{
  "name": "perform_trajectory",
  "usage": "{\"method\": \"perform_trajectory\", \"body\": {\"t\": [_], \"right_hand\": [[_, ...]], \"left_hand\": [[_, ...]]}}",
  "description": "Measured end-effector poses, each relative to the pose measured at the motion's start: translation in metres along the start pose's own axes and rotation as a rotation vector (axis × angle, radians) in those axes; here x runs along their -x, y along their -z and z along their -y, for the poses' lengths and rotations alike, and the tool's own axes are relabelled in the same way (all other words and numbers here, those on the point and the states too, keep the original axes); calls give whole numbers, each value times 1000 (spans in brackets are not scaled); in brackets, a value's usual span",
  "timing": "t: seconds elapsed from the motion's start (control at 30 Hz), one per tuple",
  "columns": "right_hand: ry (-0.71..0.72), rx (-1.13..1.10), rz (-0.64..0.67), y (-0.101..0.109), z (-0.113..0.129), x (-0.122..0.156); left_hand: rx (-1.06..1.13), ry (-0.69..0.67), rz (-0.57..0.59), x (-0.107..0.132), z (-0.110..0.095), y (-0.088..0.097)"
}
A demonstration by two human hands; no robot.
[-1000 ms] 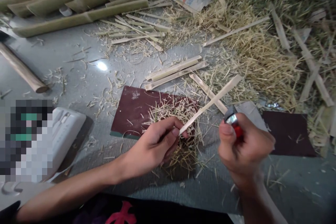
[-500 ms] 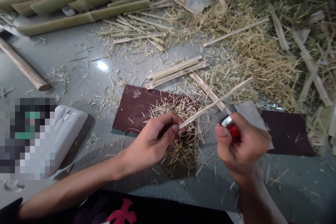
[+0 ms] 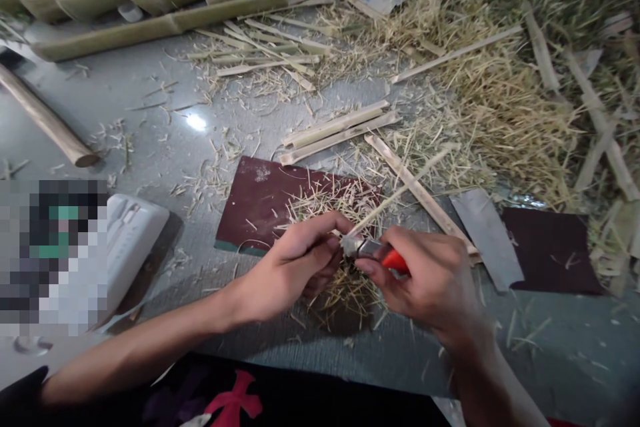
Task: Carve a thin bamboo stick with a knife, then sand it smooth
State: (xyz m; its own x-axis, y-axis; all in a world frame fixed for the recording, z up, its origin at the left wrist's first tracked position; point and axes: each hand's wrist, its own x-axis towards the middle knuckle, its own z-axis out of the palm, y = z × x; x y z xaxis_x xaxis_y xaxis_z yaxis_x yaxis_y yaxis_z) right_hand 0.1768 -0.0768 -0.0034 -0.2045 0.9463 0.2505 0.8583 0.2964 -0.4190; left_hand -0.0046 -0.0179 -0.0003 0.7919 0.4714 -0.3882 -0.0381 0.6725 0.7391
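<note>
**A:** What's the left hand [image 3: 295,267] doing?

**B:** Its grip is clamped on the near end of the strip [image 3: 397,193], over the shavings [image 3: 340,203] on the sandpaper [image 3: 250,203]. The strip slants off to the far right.

**A:** And the right hand [image 3: 430,280]?

**B:** Grip closed round the knife [image 3: 375,250], blade meeting the strip just beside the left fingertips. I'd keep the blade shallow, push away from those fingers and take thin cuts.

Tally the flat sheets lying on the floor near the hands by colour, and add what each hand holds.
Dark red sheets: 2
Grey sheet: 1
Bamboo strip, in the left hand: 1
Red-handled knife, in the right hand: 1
Total: 5
</note>
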Motion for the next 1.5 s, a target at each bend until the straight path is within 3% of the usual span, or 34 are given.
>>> {"method": "perform_trajectory", "body": {"t": [0.2,0.4,0.53,0.8,1.07,1.3,1.5], "right_hand": [[-12,-4,10,-1,0,2],[-42,-40,37,-1,3,2],[-24,-18,37,-2,3,2],[29,0,43,-2,5,1],[-1,88,7,-2,7,2],[-25,171,-52,-5,10,2],[-89,194,-117,-7,8,4]], "left_hand": [[-94,-60,-37,0,-1,-1],[-482,-136,-50,5,-8,1],[-600,-143,-30,6,-10,1],[-535,-62,40,-1,-9,-3],[-496,-57,3,-5,-5,-3],[-445,-122,-99,-4,3,-3],[-527,-125,-223,-5,8,-5]]}}
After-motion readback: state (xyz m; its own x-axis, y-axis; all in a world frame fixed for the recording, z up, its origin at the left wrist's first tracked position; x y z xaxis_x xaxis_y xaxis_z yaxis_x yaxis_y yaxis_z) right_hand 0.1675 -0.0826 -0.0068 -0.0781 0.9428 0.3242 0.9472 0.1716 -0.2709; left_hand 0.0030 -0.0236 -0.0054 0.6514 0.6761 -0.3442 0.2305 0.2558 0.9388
